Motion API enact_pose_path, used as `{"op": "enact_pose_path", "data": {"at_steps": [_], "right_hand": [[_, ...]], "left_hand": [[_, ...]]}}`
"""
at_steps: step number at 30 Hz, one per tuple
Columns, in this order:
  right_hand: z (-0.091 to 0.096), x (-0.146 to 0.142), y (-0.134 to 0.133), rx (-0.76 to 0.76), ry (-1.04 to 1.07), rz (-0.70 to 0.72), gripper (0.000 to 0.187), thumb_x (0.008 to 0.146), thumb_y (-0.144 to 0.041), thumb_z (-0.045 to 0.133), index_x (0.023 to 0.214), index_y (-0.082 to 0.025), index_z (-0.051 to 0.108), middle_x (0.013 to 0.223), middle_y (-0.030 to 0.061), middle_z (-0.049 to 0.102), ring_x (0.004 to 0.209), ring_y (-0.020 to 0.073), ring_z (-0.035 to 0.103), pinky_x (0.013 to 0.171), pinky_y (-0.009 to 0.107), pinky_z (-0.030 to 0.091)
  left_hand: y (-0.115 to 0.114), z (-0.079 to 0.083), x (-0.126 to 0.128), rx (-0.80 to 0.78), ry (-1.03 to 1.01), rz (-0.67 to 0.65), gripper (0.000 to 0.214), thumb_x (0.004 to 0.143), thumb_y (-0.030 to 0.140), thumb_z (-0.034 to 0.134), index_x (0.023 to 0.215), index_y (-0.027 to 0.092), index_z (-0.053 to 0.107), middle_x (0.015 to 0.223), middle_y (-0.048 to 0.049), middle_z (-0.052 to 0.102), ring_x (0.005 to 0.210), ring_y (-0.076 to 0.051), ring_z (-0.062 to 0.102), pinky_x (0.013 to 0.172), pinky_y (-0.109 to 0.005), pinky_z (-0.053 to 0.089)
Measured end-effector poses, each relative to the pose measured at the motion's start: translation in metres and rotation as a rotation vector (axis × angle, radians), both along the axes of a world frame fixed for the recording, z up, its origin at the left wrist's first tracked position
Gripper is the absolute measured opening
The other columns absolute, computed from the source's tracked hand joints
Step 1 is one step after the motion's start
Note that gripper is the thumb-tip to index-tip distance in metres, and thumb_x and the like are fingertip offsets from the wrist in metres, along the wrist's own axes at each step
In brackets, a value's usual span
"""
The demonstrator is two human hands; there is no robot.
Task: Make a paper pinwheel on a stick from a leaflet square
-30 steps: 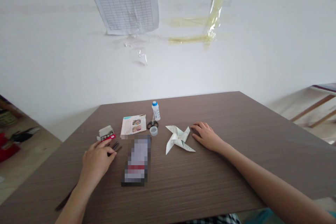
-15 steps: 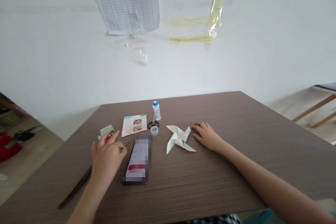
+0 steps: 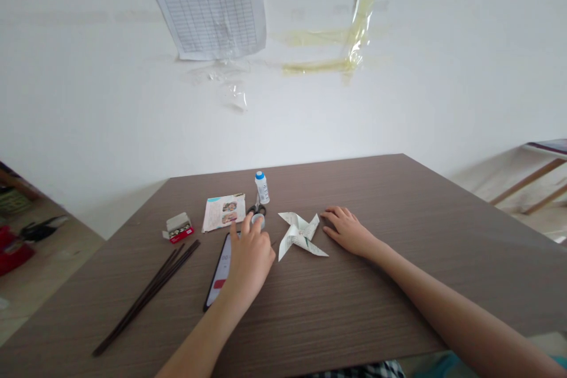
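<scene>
My left hand (image 3: 250,251) is above the phone (image 3: 221,269), hiding much of it. Its thumb and index finger pinch a small, thin pin-like piece (image 3: 273,243), too tiny to name surely; the other fingers spread toward the small white cup (image 3: 258,221). A paper pinwheel (image 3: 302,235) lies flat on the table to the right of that hand. My right hand (image 3: 348,230) rests on the tabletop with fingers stretched out, holding nothing, near the pinwheel's right blades.
Behind the cup are black-handled scissors (image 3: 257,209) and a blue-capped white bottle (image 3: 262,188). Left of them lies a printed paper packet (image 3: 224,212). Further left are an open red-and-white box (image 3: 178,228) and several dark sticks (image 3: 146,298). A wall borders the table's (image 3: 398,189) far edge.
My left hand has moved right, from beside the box to over the phone, carrying the thin piece. The box and sticks are uncovered. My right hand stays put.
</scene>
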State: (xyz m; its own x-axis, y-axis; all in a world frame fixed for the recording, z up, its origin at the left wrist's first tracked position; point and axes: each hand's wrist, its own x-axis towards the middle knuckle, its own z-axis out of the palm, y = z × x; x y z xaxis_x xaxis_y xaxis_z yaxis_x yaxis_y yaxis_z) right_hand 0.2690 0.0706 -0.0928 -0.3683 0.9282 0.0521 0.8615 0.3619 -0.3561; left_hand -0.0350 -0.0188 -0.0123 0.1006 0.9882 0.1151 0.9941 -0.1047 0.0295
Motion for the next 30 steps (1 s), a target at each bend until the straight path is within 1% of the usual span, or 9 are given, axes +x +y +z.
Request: {"op": "enact_pose_path", "data": {"at_steps": [3,7,10,13,16,18,21,26,30], "right_hand": [[0.000,0.001,0.000,0.003,-0.011,0.010,0.056,0.127,-0.034,0.064,0.180,-0.023,0.077,0.188,0.0228,0.070,0.179,0.0434,0.062,0.150,0.061,0.050],[-0.003,0.000,0.001,0.011,-0.008,0.005,0.055,0.126,-0.035,0.066,0.179,-0.025,0.079,0.188,0.0218,0.071,0.179,0.0436,0.062,0.150,0.062,0.051],[-0.005,0.001,0.002,0.019,-0.003,0.004,0.055,0.126,-0.034,0.066,0.179,-0.024,0.079,0.188,0.0223,0.071,0.178,0.0437,0.063,0.150,0.063,0.051],[-0.006,0.002,0.003,0.035,0.038,0.008,0.051,0.123,-0.032,0.070,0.173,-0.025,0.084,0.185,0.0216,0.075,0.174,0.0444,0.067,0.148,0.065,0.054],[-0.005,0.004,0.005,0.059,0.142,0.028,0.043,0.123,-0.030,0.070,0.161,-0.025,0.090,0.175,0.0208,0.082,0.166,0.0435,0.075,0.146,0.065,0.056],[-0.002,0.003,0.007,0.094,0.239,0.047,0.040,0.124,-0.030,0.069,0.157,-0.025,0.091,0.168,0.0195,0.087,0.164,0.0421,0.077,0.146,0.065,0.057],[0.002,-0.002,0.013,0.133,0.328,0.077,0.036,0.123,-0.031,0.073,0.154,-0.027,0.093,0.163,0.0185,0.090,0.161,0.0422,0.080,0.144,0.066,0.059],[0.005,-0.021,0.024,0.113,0.270,0.148,0.028,0.119,-0.036,0.086,0.142,-0.027,0.098,0.156,0.0189,0.093,0.156,0.0438,0.083,0.140,0.064,0.063],[0.008,-0.038,0.032,0.096,0.178,0.141,0.031,0.111,-0.042,0.099,0.140,-0.030,0.101,0.155,0.0179,0.093,0.157,0.0464,0.081,0.136,0.064,0.064]], "left_hand": [[0.003,-0.008,0.007,-0.028,0.002,-0.038,0.031,0.106,0.010,0.076,0.111,0.023,0.104,0.182,-0.0215,0.081,0.184,-0.057,0.057,0.155,-0.086,0.039],[0.008,-0.015,0.009,-0.035,0.010,-0.050,0.029,0.107,0.012,0.080,0.115,0.025,0.105,0.177,-0.0202,0.085,0.182,-0.055,0.059,0.153,-0.085,0.041],[0.008,-0.015,0.010,-0.062,0.009,-0.037,0.032,0.109,0.008,0.079,0.115,0.025,0.104,0.177,-0.0195,0.085,0.182,-0.054,0.059,0.152,-0.084,0.043],[0.007,-0.008,0.009,-0.079,-0.004,-0.010,0.029,0.110,0.007,0.079,0.111,0.024,0.103,0.182,-0.0198,0.082,0.184,-0.053,0.059,0.153,-0.083,0.042],[0.003,0.000,0.001,-0.085,-0.029,0.018,0.023,0.109,0.008,0.085,0.107,0.025,0.101,0.184,-0.0173,0.081,0.185,-0.052,0.060,0.154,-0.081,0.043],[-0.001,0.003,-0.008,-0.087,-0.054,0.022,0.024,0.109,0.008,0.086,0.105,0.027,0.099,0.183,-0.0133,0.082,0.184,-0.049,0.062,0.154,-0.079,0.045],[-0.006,0.004,-0.024,-0.078,-0.081,0.027,0.028,0.107,0.005,0.089,0.106,0.031,0.099,0.182,-0.0084,0.083,0.184,-0.047,0.063,0.154,-0.078,0.046],[-0.012,-0.004,-0.040,-0.055,-0.125,0.024,0.032,0.100,0.001,0.096,0.108,0.031,0.102,0.178,-0.0114,0.086,0.181,-0.053,0.066,0.150,-0.082,0.052],[-0.013,-0.009,-0.040,-0.049,-0.106,0.006,0.025,0.101,0.007,0.099,0.102,0.032,0.103,0.174,-0.0115,0.088,0.177,-0.054,0.070,0.147,-0.083,0.055]]}}
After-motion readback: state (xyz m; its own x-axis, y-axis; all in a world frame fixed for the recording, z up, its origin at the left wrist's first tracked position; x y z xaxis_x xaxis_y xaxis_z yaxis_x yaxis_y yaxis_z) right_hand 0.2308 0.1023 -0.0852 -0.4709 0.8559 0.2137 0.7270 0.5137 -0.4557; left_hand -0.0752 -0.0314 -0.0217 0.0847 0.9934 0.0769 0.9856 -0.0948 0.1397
